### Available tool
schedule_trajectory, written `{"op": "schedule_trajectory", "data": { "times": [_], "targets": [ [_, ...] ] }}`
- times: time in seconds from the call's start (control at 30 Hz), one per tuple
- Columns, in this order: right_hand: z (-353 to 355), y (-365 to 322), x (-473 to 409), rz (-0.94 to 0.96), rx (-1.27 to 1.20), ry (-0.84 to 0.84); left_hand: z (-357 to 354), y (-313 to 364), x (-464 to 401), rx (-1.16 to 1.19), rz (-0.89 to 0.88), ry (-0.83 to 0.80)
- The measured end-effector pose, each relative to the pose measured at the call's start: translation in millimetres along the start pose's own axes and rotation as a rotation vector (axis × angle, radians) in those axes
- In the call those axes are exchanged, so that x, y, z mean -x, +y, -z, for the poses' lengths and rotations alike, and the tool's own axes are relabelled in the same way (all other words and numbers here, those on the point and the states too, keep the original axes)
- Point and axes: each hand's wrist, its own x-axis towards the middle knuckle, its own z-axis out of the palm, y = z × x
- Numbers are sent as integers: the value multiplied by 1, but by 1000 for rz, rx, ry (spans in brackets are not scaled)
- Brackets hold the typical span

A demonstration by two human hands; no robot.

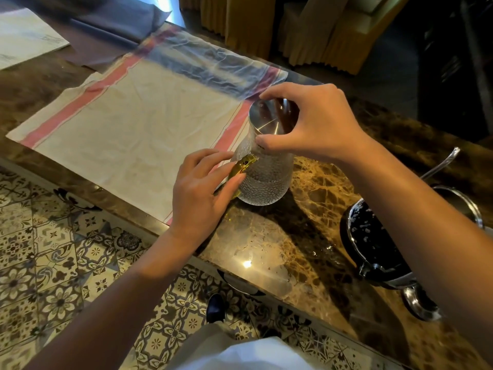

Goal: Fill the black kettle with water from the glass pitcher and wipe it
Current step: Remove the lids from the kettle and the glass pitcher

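Observation:
A dimpled glass pitcher (266, 180) stands upright on the marble counter (314, 198), holding some water. It has a yellow-green handle and a shiny metal lid (266, 118). My left hand (202, 190) wraps the handle on the pitcher's left side. My right hand (312, 121) grips the lid from above, fingers around its rim. The black kettle (373, 241) sits at the right, open on top, partly hidden behind my right forearm. A cream cloth with red stripes (133, 124) lies flat to the left of the pitcher.
A metal lid or cap (418, 303) lies near the kettle at the counter's front edge. A curved metal handle (442, 161) shows behind my right arm. Papers (24, 38) lie at the far left. Patterned floor tiles (53, 249) run below the counter edge.

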Motion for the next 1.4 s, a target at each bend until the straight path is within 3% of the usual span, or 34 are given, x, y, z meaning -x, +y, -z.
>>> {"op": "schedule_trajectory", "data": {
  "times": [0.17,0.27,0.4,0.9,1.17,1.4],
  "targets": [
    [3,4,-1,-65,-110,17,0,-2,-1,-2,-14,15],
    [5,5,-1,-185,-358,32,0,-5,-2,-10,-14,15],
    [16,7,5,-321,-704,197,0,-7,-2,-18,0,2],
    [43,5,53,-331,-765,324,1,-7,-2,7,-1,-17],
    [26,15,104,-405,-727,312,0,-6,1,29,20,-20],
    [-6,1,144,-394,-554,85,3,-7,-3,9,24,-50]
  ]
}}
